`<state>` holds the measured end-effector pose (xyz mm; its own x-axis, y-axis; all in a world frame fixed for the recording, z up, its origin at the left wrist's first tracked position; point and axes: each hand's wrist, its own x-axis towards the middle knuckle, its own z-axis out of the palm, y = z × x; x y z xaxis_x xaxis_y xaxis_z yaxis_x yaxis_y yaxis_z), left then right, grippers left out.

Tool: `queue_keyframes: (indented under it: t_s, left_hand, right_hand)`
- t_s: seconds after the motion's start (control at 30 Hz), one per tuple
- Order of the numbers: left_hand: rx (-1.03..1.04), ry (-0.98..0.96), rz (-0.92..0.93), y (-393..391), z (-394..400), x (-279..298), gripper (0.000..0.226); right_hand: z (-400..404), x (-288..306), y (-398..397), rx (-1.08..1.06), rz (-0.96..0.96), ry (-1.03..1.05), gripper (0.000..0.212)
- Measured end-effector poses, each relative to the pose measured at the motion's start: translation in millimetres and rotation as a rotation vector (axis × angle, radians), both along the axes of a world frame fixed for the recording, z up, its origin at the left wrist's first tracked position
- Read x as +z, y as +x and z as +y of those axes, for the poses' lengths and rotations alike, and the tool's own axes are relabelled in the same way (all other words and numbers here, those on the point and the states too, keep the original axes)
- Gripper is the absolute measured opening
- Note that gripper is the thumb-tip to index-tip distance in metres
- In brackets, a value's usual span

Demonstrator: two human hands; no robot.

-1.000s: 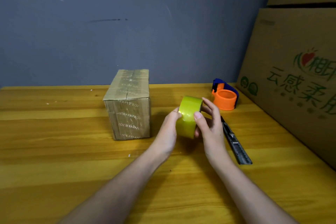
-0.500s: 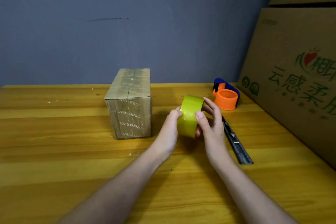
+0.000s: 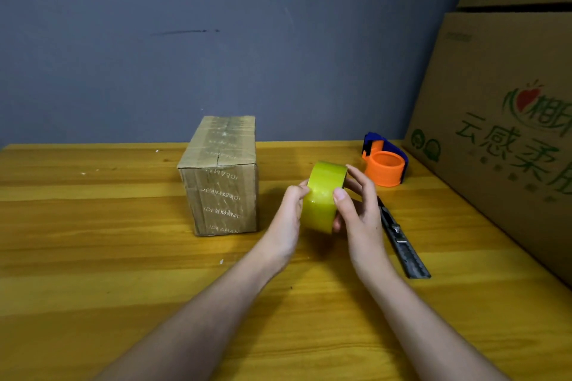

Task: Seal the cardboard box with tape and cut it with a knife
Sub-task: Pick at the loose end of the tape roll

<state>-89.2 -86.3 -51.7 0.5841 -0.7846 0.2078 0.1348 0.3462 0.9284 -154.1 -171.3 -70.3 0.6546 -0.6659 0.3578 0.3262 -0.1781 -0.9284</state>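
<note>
Head view — cardboard box (image 3: 220,182) printed "IDEAMAN"

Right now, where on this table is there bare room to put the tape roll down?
Bare wood lies left of the small box and along the near edge of the table. It is crowded on the right, between the knife, the orange dispenser and the big cartons.

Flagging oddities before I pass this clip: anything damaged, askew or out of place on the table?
Nothing serious. The small cardboard box is already covered in creased printed tape, and white specks dot the table. The knife lies flat, apart from both hands.
</note>
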Motion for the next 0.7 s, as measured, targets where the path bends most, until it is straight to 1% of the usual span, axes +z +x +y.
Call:
queue_keyframes:
  t_s: [0.1,0.27,0.37,0.43,0.47,0.53,0.6,0.7]
  left_hand:
    - [0.016,0.028,0.004,-0.2,-1.1,2.3,0.041]
    - [0.023,0.039,-0.047,-1.2,-0.2,4.2,0.043]
    - [-0.008,0.042,-0.078,-3.0,0.8,5.1,0.042]
    - [-0.007,0.02,-0.068,-5.7,0.4,4.9,0.031]
    - [-0.013,0.0,-0.044,-5.6,0.1,3.7,0.031]
    - [-0.042,-0.005,-0.027,-4.3,1.0,3.5,0.037]
    - [-0.023,0.014,-0.025,-2.2,0.5,3.6,0.032]
    - [0.017,0.049,-0.042,-1.7,-0.6,5.2,0.039]
  right_hand:
    - [-0.1,0.5,0.1,-0.001,-0.001,-0.003,0.069]
    - [-1.4,-0.3,0.2,-0.01,0.003,-0.014,0.07]
    - [-1.6,-0.2,-0.5,-0.017,0.004,-0.013,0.068]
    - [-2.7,0.3,-1.0,-0.022,0.012,-0.008,0.061]
    - [-3.1,0.5,-1.3,-0.022,0.017,-0.006,0.057]
    - [-3.3,0.5,-0.9,-0.016,0.014,0.004,0.053]
    - [-3.1,0.0,-0.4,-0.008,0.014,0.008,0.054]
    - [-1.3,0.5,-0.3,-0.002,0.01,-0.005,0.064]
